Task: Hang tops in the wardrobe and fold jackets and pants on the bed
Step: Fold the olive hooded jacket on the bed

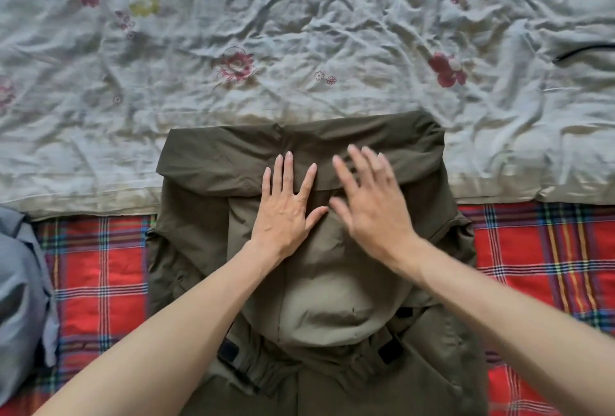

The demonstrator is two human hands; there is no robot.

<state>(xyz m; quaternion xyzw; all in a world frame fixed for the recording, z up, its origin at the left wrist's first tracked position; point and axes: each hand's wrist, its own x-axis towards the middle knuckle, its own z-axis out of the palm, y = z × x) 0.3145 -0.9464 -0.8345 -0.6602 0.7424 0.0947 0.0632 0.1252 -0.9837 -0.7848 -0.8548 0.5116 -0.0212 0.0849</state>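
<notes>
Jacket point(206, 226) under both hands (flat)

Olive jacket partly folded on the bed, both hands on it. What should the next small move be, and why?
Probably sweep both hands outward along the folded-over flap to flatten it. The left hand lies flat, fingers straight, across the flap's edge on the olive jacket. The right hand, blurred, is open beside it, and the flap looks puffy and creased near its corners.

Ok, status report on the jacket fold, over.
Left hand open, flat on the olive jacket. Right hand open beside it, blurred. Jacket partly folded, far end turned over. Grey-blue garment lies apart at left.
</notes>
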